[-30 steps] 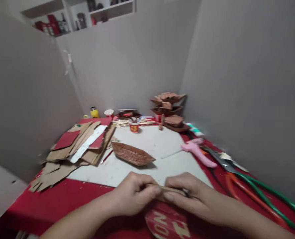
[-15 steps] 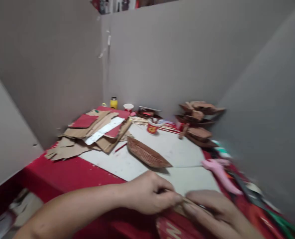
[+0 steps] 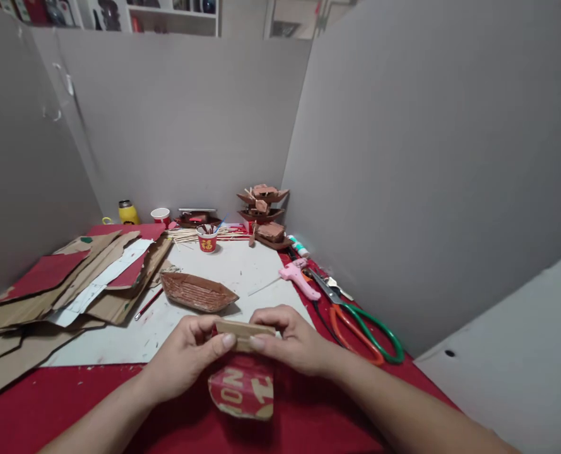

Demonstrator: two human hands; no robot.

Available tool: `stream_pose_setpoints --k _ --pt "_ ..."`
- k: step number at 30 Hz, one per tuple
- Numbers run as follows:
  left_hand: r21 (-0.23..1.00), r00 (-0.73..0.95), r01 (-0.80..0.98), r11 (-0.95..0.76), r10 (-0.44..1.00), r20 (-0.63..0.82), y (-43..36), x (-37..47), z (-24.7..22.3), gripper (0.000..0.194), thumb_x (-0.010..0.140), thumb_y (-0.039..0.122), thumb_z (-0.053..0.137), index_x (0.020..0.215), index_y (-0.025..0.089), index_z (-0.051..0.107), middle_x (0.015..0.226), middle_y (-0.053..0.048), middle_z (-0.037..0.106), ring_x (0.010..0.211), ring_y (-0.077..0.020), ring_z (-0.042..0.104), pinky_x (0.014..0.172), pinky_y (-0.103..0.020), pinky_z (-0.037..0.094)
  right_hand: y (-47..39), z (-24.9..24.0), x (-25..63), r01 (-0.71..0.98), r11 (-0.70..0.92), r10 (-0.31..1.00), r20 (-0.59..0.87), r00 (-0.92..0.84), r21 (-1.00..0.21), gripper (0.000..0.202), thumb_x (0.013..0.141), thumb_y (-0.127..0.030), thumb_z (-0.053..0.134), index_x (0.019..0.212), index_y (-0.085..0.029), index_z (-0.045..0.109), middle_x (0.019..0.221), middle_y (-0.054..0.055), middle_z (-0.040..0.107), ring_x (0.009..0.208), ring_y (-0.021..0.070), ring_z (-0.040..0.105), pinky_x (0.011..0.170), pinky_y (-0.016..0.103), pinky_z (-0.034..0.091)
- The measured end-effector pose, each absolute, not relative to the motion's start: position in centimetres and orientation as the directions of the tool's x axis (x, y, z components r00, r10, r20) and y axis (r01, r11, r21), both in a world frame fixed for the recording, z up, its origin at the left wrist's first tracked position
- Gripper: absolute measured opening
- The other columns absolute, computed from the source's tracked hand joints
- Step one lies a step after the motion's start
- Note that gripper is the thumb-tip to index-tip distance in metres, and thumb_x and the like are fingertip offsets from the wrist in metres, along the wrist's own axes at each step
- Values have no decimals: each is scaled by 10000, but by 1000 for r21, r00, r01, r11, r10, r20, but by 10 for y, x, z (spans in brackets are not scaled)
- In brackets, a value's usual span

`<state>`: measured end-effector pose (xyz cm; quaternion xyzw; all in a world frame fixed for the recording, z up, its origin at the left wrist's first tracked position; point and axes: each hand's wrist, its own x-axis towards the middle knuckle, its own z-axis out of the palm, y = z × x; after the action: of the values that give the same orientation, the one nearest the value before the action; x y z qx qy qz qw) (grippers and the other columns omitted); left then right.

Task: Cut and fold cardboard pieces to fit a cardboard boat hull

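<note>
My left hand (image 3: 185, 353) and my right hand (image 3: 296, 340) both grip a piece of cardboard (image 3: 241, 392) over the near edge of the table. Its hanging part is red with pale printed letters, and its upper edge is a bare brown strip that looks folded over. Both thumbs press on this strip from the near side; the other fingers are mostly hidden behind it. Just beyond my hands lies a brown cardboard boat hull (image 3: 199, 291) with ridged lines inside. A red pencil (image 3: 148, 302) rests left of the hull.
Cardboard sheets (image 3: 29, 312) pile up at left. A paper cup (image 3: 207, 241) holding thin tools stands near wooden sticks (image 3: 185, 236). Finished boats (image 3: 271, 233) are stacked at the back. A pink glue gun (image 3: 299, 277) and large scissors (image 3: 351, 315) lie right. Grey partitions (image 3: 176, 120) enclose the table.
My view has swung to the right, so the table's things appear farther left. Both hands still hold the cardboard, which now faces me more squarely with its strip and lettering in plain sight.
</note>
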<state>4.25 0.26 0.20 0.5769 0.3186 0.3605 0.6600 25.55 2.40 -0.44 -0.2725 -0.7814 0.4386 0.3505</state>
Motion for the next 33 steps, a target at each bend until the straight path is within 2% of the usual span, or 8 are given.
stream_pose_setpoints --k 4,7,11,14,17,23,28,33 --pt "997 440 -52 -62 894 79 1 39 9 211 837 285 644 992 162 715 833 -40 694 766 -152 591 721 -236 461 24 0 258 110 503 730 354 -584 -857 175 762 -278 663 865 -140 633 710 -23 548 633 106 465 576 200 396" --pt "996 418 19 -83 906 68 1 37 13 257 795 288 691 1031 188 704 862 -37 707 759 -156 613 679 -220 475 27 -3 256 80 592 690 453 -564 -802 135 803 -176 601 913 -142 671 763 7 630 665 118 550 614 210 448" --pt "971 205 63 -231 955 214 0 34 19 301 793 316 692 1079 228 662 1066 -45 692 987 -198 608 848 -244 467 36 -9 257 54 816 536 719 -443 -575 223 858 -102 535 1009 -162 689 839 58 681 755 140 634 680 238 499" --pt "963 39 83 -255 967 253 0 32 20 168 833 357 639 866 202 694 850 -24 702 845 -166 618 794 -222 470 41 -9 262 123 904 423 818 -390 -409 358 855 -44 520 1149 -209 643 908 74 669 811 148 643 710 254 523" --pt "990 193 31 -138 973 129 -1 35 18 263 851 405 602 821 171 719 752 -35 686 747 -168 607 742 -248 485 41 -7 266 206 935 351 839 -416 -289 446 854 -14 472 1221 -233 598 990 95 646 866 162 643 719 270 537" --pt "984 461 -161 75 887 8 -10 56 11 263 823 304 658 1040 174 727 938 -84 725 853 -200 618 837 -316 467 32 -3 268 266 943 306 828 -470 -198 462 878 -59 451 1296 -239 532 1058 104 623 933 177 633 743 285 540" --pt "991 376 -124 43 927 7 -15 58 12 193 794 299 689 950 197 741 895 -45 712 820 -170 582 800 -267 462 29 -1 268 294 942 288 842 -457 -162 437 900 -92 445 1304 -238 523 1070 99 618 941 160 623 761 266 534" --pt "997 180 42 -63 982 55 -10 52 17 281 781 392 686 607 174 647 587 12 558 604 -108 469 546 -163 398 33 -5 271 352 932 255 853 -455 -91 367 900 -122 462 1242 -194 576 1074 134 624 966 193 616 782 303 533"
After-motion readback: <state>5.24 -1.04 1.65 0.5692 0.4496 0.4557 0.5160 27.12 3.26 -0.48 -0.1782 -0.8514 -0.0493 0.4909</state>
